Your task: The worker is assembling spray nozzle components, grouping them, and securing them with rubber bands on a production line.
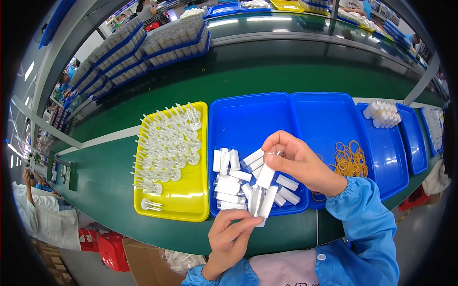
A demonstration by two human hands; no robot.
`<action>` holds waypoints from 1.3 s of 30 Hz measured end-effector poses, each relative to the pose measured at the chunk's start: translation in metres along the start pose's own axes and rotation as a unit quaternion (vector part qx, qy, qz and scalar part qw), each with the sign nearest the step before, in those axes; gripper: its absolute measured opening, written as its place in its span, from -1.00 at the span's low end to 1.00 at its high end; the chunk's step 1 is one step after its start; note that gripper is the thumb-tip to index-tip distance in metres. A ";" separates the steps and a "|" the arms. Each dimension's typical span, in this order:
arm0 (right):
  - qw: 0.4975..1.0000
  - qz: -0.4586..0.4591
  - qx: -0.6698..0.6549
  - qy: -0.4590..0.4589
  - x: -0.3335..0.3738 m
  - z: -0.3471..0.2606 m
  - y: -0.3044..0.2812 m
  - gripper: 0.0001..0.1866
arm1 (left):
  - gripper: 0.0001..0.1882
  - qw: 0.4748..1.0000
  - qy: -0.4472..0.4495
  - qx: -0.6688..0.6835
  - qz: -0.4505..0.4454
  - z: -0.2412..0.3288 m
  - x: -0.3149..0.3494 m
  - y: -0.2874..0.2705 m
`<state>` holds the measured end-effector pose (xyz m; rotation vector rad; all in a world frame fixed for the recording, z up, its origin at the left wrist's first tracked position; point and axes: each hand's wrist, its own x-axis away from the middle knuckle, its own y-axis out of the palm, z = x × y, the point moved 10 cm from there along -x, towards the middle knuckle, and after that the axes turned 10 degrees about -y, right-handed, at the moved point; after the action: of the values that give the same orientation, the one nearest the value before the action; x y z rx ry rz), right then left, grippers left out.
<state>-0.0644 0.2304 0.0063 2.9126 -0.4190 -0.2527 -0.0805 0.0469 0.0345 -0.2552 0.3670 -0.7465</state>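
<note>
My right hand [301, 166] pinches a small white rectangular block [266, 176] between thumb and fingertips, above the near part of a blue tray [248, 117]. Lower and to the left, my left hand [230, 234] is closed in a pinch on a thin white stick-like piece [257, 206] at the tray's front edge. Another white block [269, 201] stands tilted beside that stick; what supports it is hard to make out. Several loose white blocks [229, 186], some with clear film at their ends, lie in the tray around both hands.
Left of the blue tray, a yellow tray [191, 209] holds rows of white round-based parts [167, 138] with thin prongs. Orange rubber bands [350, 159] fill part of another blue tray [324, 114]. Bundled white cylinders [382, 113] sit farther right. Stacked trays [176, 45] stand far left.
</note>
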 end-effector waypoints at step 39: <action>0.979 -0.067 0.168 -0.093 0.029 -0.019 0.022 -0.74 | -0.78 0.998 -0.033 -0.007 0.056 -0.019 0.002 -0.005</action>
<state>-0.0385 0.2042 0.0256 3.2682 -0.3192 -0.5259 -0.0897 0.0400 0.0182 -0.2704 0.3207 -0.6244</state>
